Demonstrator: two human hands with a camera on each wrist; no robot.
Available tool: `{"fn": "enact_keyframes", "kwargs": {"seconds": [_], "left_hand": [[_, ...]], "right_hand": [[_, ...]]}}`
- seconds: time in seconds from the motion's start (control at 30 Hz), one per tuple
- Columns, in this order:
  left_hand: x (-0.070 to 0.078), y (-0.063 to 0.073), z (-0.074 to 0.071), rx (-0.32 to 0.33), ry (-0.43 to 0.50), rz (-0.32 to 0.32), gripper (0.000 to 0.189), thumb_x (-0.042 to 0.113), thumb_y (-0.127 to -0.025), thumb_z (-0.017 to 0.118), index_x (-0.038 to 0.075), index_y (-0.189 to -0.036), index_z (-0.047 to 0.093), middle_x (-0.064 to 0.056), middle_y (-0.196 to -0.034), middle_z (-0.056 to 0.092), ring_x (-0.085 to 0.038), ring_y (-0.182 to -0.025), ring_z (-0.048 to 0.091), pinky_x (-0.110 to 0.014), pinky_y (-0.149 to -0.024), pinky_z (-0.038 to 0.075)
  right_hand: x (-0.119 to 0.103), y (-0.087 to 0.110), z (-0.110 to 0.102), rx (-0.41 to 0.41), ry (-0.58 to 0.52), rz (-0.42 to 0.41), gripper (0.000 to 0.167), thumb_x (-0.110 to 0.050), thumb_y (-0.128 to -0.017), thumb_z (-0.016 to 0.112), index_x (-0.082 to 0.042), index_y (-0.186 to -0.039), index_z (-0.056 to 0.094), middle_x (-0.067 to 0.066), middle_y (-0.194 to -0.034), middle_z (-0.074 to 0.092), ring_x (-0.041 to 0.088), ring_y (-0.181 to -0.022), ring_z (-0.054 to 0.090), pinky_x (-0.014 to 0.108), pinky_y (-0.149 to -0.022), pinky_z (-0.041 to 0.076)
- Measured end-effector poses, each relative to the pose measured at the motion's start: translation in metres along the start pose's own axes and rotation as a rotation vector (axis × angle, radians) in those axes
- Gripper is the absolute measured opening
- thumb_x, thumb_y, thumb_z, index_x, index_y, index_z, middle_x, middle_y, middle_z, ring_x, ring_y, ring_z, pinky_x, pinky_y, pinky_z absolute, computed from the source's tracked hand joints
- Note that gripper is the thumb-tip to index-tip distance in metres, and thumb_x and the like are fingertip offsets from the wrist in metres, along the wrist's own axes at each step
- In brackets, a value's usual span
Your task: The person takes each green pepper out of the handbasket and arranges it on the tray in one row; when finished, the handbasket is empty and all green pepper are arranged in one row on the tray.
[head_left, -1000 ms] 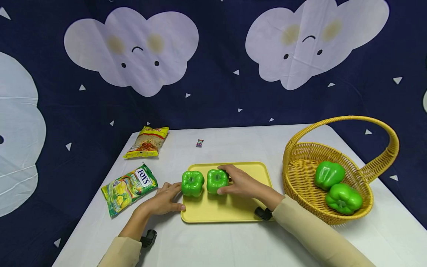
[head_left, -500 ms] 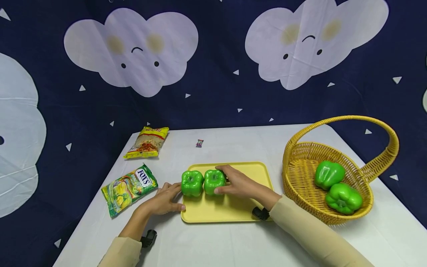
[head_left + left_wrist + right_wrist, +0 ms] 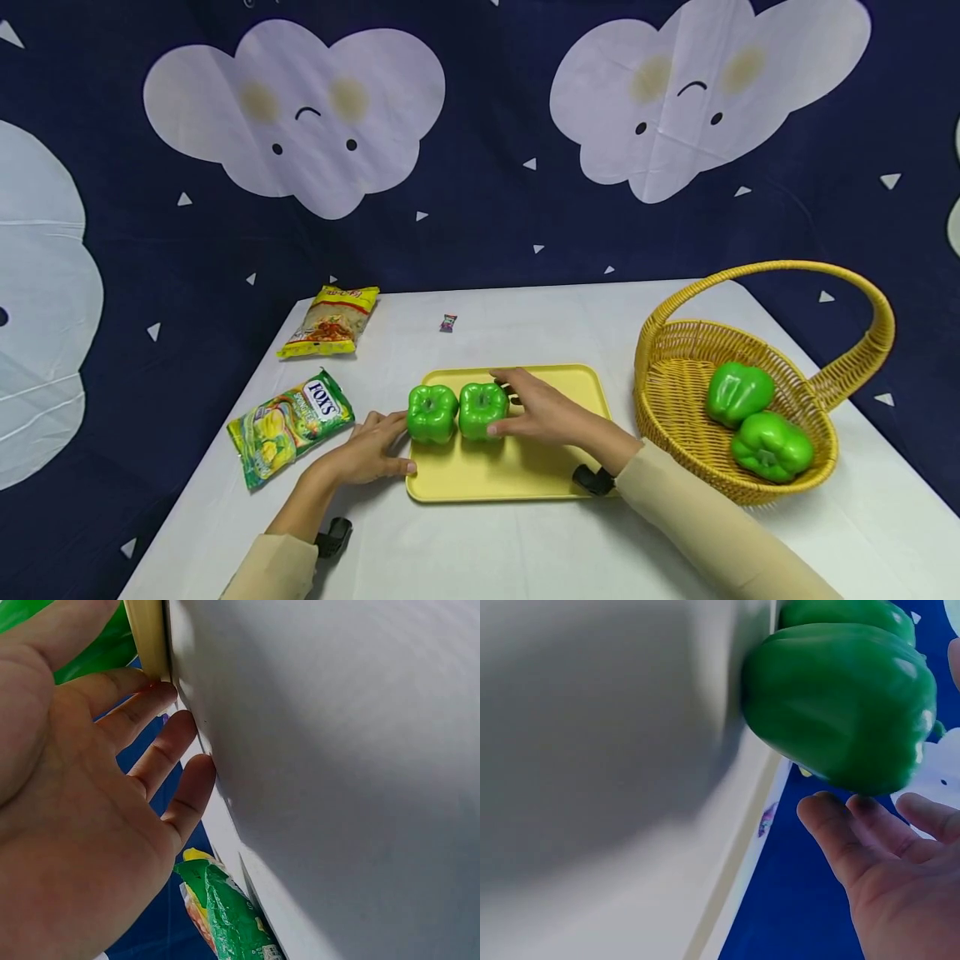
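**Left pepper (image 3: 432, 413) and right pepper (image 3: 482, 411) standing between left hand (image 3: 363, 450) and right hand (image 3: 547, 412)**

In the head view, both peppers are standing side by side on the tray (image 3: 498, 479). The left hand is reaching across the tray's left edge, its grip wide, fingertips at the left pepper and thumb at the rim. The right hand is framing the right pepper's right side, thumb nearer and fingers farther, its grip wide too. Tray surface is showing under the right palm and on the near side of both peppers. Right of the right hand, a narrow strip of table (image 3: 465, 550) is separating tray from basket (image 3: 678, 371). Left of the left hand, the green bag (image 3: 291, 427) is lying close by, with the yellow bag (image 3: 330, 321) farther off.

In the left wrist view, the fingers (image 3: 161, 754) are lying loosely extended, the index tip by the tray rim.

In the right wrist view, the fingertips (image 3: 817, 806) are sitting just off the right pepper, a thin gap showing.
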State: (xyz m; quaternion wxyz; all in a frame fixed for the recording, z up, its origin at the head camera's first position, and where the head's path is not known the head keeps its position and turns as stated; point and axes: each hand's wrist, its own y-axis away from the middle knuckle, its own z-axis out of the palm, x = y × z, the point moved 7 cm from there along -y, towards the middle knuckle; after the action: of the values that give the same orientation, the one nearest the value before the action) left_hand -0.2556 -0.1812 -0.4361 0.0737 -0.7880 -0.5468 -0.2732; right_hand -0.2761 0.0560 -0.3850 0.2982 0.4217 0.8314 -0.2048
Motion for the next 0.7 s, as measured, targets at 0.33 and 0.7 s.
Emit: {"fn": "enact_keyframes", "kwargs": {"seconds": [0.33,0.7], "left_hand": [[0.0,0.001,0.0,0.0,0.005,0.002,0.082,0.038,-0.076,0.075,0.011,-0.145,0.038,-0.012,-0.148,0.038,-0.03,-0.125,0.035,-0.064,-0.105,0.02],[0.0,0.0,0.0,0.003,0.01,0.005,0.082,0.038,-0.076,0.075,0.011,-0.144,0.039,-0.011,-0.148,0.039,-0.029,-0.124,0.035,-0.062,-0.104,0.022]], "right_hand": [[-0.009,0.018,-0.026,0.061,0.021,-0.075,0.077,-0.039,-0.079,0.074,-0.008,-0.14,0.04,0.012,-0.137,0.049,0.029,-0.119,0.055,0.044,-0.098,0.046],[-0.012,0.047,-0.07,0.158,0.048,-0.087,0.072,-0.04,-0.08,0.073,-0.011,-0.138,0.042,0.007,-0.136,0.051,0.029,-0.12,0.055,0.042,-0.097,0.047]]}}
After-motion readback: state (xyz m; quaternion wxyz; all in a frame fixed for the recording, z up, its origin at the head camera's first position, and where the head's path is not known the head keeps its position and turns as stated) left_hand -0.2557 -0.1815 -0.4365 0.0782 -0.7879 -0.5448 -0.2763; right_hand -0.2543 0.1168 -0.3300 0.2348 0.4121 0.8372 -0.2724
